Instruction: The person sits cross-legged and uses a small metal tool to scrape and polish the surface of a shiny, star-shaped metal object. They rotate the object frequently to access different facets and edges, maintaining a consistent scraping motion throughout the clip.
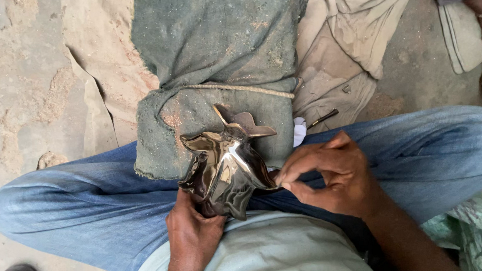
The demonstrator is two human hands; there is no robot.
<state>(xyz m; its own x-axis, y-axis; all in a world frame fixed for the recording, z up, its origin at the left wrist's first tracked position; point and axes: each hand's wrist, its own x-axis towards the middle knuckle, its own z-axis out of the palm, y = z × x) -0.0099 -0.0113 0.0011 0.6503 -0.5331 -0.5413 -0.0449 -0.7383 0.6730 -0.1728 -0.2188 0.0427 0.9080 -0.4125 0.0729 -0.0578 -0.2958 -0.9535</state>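
Head view: left hand (194, 233) cups metal piece (226, 170), right hand (332, 174) seemingly pinching

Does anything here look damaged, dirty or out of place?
The shiny metal piece held by the left hand and touched by the right hand shows no obvious damage. The green cloth under it is worn, frayed at the edge and dusted with grit. A small dark stick lies loose beside it.
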